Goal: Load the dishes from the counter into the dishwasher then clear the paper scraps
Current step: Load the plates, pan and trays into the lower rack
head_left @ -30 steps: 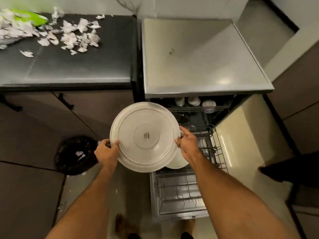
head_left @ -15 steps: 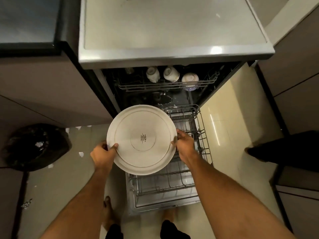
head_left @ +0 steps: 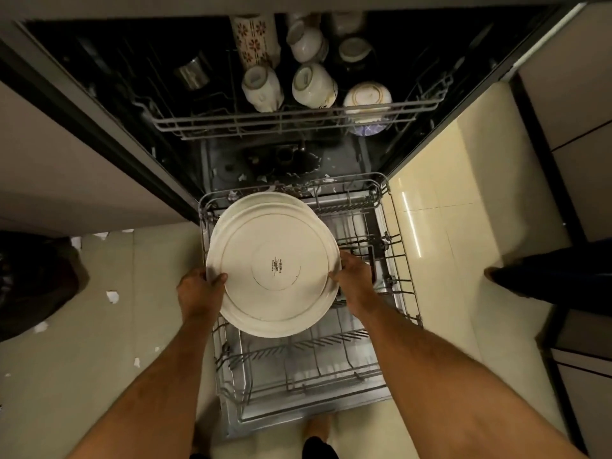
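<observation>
I hold a stack of white plates (head_left: pixel 275 263) bottom side up over the pulled-out lower rack (head_left: pixel 308 369) of the open dishwasher. My left hand (head_left: pixel 200 291) grips the stack's left rim. My right hand (head_left: pixel 352 281) grips the right rim. A second plate's edge shows behind the top one. The upper rack (head_left: pixel 298 122) carries several upturned cups, a bowl and a flowered tumbler. The counter with the paper scraps is out of view.
Paper scraps (head_left: pixel 112 296) lie on the tiled floor at left, a few more at the rack's back edge. A dark bin bag (head_left: pixel 36 279) sits at far left. Another person's dark shoe (head_left: pixel 546 276) stands at right. My feet (head_left: pixel 318 429) are below the rack.
My view has dropped from the counter toward the dishwasher. The plates have come down closer to the lower rack, both hands still on the rims.
</observation>
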`<state>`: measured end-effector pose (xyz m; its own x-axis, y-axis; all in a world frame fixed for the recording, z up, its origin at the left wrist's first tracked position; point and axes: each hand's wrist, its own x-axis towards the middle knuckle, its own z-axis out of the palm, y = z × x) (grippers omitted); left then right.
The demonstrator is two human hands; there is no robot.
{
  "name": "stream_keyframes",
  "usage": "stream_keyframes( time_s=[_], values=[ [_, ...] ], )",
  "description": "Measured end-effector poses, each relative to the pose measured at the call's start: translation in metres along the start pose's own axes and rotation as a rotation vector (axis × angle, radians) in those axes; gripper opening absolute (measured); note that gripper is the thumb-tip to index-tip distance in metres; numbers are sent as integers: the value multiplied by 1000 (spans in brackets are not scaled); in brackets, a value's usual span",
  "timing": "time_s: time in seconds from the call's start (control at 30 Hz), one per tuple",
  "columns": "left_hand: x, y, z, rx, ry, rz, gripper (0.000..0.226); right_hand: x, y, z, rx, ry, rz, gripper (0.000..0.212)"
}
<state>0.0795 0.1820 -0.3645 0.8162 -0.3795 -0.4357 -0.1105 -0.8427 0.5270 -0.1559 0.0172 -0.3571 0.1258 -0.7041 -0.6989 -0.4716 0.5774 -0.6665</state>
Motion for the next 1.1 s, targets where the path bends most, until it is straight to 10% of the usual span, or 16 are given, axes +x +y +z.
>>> stream_keyframes(
  time_s=[0.43, 1.1],
  values=[
    [51, 6, 51, 166, -22, -8, 48, 82, 25, 26, -117, 37, 60, 30],
    [50, 20, 60, 317, 14, 61, 26, 85, 12, 60, -174, -121, 73, 105]
  ],
)
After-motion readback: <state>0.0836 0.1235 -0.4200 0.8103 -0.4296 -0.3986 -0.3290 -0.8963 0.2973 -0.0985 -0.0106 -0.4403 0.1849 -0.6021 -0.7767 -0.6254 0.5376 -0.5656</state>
